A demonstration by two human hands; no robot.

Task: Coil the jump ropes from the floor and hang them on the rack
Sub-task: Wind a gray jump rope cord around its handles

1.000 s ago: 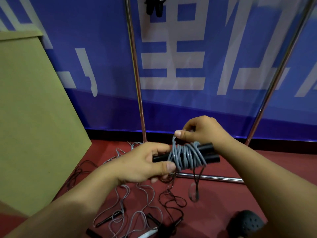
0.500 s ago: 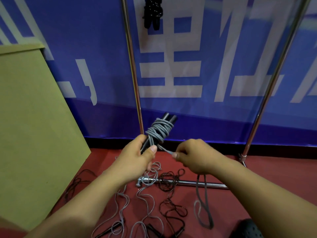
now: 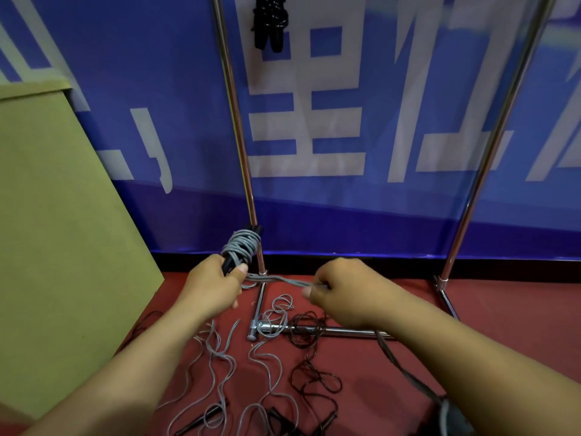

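Note:
My left hand [image 3: 212, 286] grips the black handles of a grey jump rope [image 3: 241, 247] whose cord is wound in a tight coil around them, tilted up to the right. My right hand [image 3: 339, 291] pinches the free doubled end of that grey cord [image 3: 279, 280], which stretches taut between both hands and trails down past my right forearm. A coiled black rope [image 3: 269, 22] hangs from the metal rack [image 3: 239, 136] at the top. Loose grey ropes [image 3: 217, 350] and a dark rope [image 3: 309, 372] lie tangled on the red floor.
The rack's chrome base bars [image 3: 330, 331] cross the floor under my hands, its right upright [image 3: 490, 146] slanting up. A tan board [image 3: 63, 221] leans at the left. A blue banner [image 3: 345, 105] covers the wall behind. A dark shoe [image 3: 452, 416] shows at bottom right.
The wound bundle has turned from lying level to tilted upright in my left hand. My right hand has left the coil and pulled the cord's free end out to the right, taut.

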